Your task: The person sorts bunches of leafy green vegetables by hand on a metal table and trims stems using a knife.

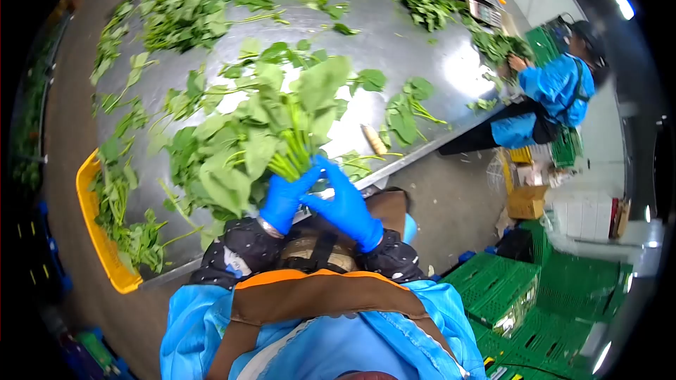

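A bunch of leafy greens [264, 137] with pale green stems is held just over the near edge of the metal table. My left hand [285, 200], in a blue glove, is closed around the lower stems. Gloved in blue as well, my right hand [346, 207] curves its fingers and thumb around the cut stem ends and meets the left hand there. Whatever lies between the two hands is partly hidden. Loose leafy sprigs [405, 116] and a tan, roll-like object [374, 139] lie to the right of the bunch.
Heaps of greens [186, 10] cover the far side of the metal table [264, 34]. A yellow crate [88, 190] stands at the left corner, a scale [482, 3] at the far right. A co-worker [560, 91] handles greens there. Green crates [493, 288] are stacked at right.
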`<state>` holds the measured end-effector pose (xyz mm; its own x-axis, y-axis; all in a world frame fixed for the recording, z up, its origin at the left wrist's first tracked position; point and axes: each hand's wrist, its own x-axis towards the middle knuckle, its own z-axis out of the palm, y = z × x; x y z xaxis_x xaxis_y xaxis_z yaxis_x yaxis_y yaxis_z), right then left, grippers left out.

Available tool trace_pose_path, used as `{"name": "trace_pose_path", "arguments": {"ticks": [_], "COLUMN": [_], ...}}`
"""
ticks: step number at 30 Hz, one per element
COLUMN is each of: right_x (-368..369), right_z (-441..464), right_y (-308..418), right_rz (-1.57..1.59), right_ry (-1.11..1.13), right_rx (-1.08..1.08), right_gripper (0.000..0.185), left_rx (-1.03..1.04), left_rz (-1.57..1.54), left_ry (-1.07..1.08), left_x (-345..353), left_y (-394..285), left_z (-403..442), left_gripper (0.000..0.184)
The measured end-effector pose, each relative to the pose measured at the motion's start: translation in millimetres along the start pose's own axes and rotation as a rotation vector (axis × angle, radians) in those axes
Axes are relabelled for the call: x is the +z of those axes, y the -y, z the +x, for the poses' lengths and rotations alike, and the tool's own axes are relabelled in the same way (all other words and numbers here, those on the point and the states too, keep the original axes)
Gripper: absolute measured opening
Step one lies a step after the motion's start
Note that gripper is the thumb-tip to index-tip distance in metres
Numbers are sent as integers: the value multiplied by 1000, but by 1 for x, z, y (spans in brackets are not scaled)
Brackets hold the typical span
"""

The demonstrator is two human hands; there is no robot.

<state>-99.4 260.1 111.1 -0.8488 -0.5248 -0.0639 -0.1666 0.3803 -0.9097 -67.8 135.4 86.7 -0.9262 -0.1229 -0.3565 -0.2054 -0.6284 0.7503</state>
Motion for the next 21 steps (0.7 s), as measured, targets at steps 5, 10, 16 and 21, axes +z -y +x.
{"name": "trace_pose_path", "arguments": {"ticks": [5,10,16,21], "right_x": [-27,-53,-133,-188], "right_z": [15,43,76,104], "right_y": [-13,-57,-62,-77], "right_rz": [-397,322,205,-3], "right_ry": [125,187,267,364], "right_rx": [-11,-52,81,-27], "right_gripper": [54,34,44,43], "left_rx": [-12,-9,-288,771], "left_rz": [-41,121,986,1476], "left_ry": [-39,87,371,-320], "left_x": [25,60,99,141], "left_y": [5,7,-46,-120], "left_z": [19,47,49,67], "left_gripper": [42,45,40,45]}}
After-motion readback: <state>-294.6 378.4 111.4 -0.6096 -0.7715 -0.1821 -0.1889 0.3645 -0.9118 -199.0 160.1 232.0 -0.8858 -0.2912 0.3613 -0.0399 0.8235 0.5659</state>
